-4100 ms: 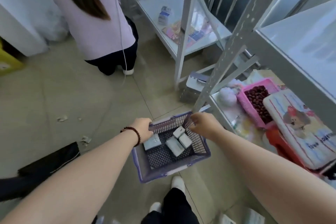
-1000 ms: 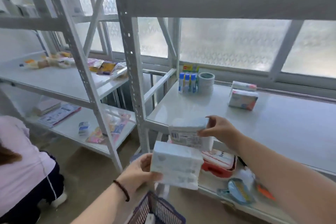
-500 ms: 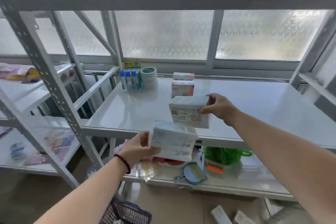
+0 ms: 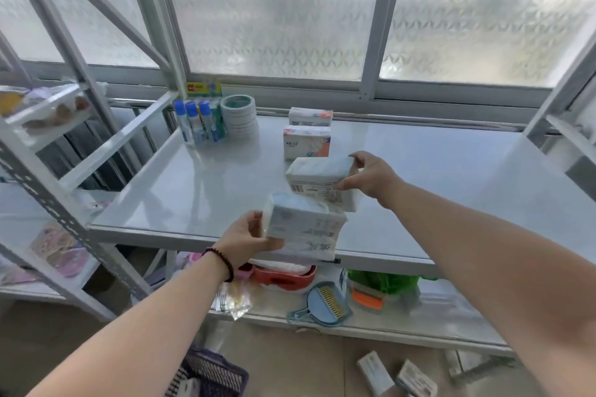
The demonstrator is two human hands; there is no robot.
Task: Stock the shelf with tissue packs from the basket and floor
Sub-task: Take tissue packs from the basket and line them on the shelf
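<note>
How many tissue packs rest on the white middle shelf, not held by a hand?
2: the rear tissue pack by the window and the front tissue pack just before it. None seems hidden.

glue sticks [image 4: 193, 121] upright | tape rolls [image 4: 239, 116] stacked beside | blue dustpan [image 4: 324, 304] lower level

Right hand [image 4: 374, 176] grips a tissue pack [image 4: 321, 182] over the shelf [image 4: 200, 190], two boxed packs [image 4: 307, 142] at twelve o'clock of it; left hand [image 4: 243, 237] holds another pack [image 4: 303, 226] at the shelf's front edge
</note>
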